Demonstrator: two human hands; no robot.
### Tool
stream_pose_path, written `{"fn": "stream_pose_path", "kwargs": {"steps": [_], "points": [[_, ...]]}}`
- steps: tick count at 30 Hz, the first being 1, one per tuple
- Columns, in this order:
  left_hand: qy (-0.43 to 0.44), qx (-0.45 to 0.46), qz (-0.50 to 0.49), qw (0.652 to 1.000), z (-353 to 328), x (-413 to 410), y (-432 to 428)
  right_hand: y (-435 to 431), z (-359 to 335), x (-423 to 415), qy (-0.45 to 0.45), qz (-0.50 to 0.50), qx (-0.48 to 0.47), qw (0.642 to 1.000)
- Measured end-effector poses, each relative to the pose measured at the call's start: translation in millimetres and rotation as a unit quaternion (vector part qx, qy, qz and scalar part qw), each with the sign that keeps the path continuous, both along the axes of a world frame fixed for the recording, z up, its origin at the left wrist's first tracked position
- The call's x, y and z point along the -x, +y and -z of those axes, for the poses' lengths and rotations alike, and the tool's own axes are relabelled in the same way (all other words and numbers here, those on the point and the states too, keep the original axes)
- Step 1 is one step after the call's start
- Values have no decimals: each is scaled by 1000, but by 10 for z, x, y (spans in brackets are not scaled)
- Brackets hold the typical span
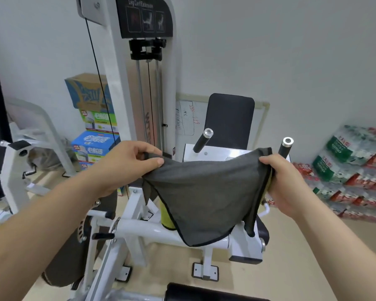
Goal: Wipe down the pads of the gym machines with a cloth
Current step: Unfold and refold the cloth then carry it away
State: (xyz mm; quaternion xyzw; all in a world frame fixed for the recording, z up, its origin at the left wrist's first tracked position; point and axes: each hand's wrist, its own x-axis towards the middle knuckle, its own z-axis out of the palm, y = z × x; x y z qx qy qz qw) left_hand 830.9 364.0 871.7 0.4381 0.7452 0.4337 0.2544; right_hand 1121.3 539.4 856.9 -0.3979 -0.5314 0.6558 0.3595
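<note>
Two bare hands hold a dark grey cloth [206, 196] spread in the air in front of a white leg machine. The left hand [126, 166] pinches the cloth's upper left corner between thumb and fingers — its grip is closed on the fabric. The right hand [284, 185] clamps the upper right edge, its grip also closed on the cloth, where a bit of yellow-green backing shows. The cloth sags between the hands and hangs to a point, touching no pad.

Behind the cloth stands the machine's black back pad [229, 120], upright, with two black handles [202, 141] tipped in silver at either side of the seat. A black rounded pad [204, 293] shows at the bottom edge of the view.

The weight tower [143, 83] rises at centre left; its dark placard [144, 16] reads "Leg Curl/Extension" above three small exercise diagrams.

Left of the tower, closed cardboard boxes [96, 124] are stacked against the wall — a blue and brown one on top, then green and blue ones printed with Chinese characters; their contents cannot be seen. A whiteboard [188, 118] leans behind the back pad with faint handwriting too small to read. On the right, shrink-wrapped packs of bottles [352, 168] with green and red labels are piled on the floor.
</note>
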Motion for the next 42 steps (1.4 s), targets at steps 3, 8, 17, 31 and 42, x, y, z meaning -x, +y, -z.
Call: {"fn": "stream_pose_path", "kwargs": {"steps": [3,8,17,31,42], "points": [[23,27,-5,999,-45,28,-25,15,16,40,44,7,37,998],[112,60,12,992,-196,98,26,87,-67,-26,-57,-6,-83,995],[255,82,35,963,-349,191,59,70,-113,-119,-109,36,-164,980],[-74,-9,43,996,-331,-131,-1,126,-160,-398,-177,-40,-234,955],[207,102,2,973,-457,-77,39,123,-274,-461,-158,-60,-216,962]]}}
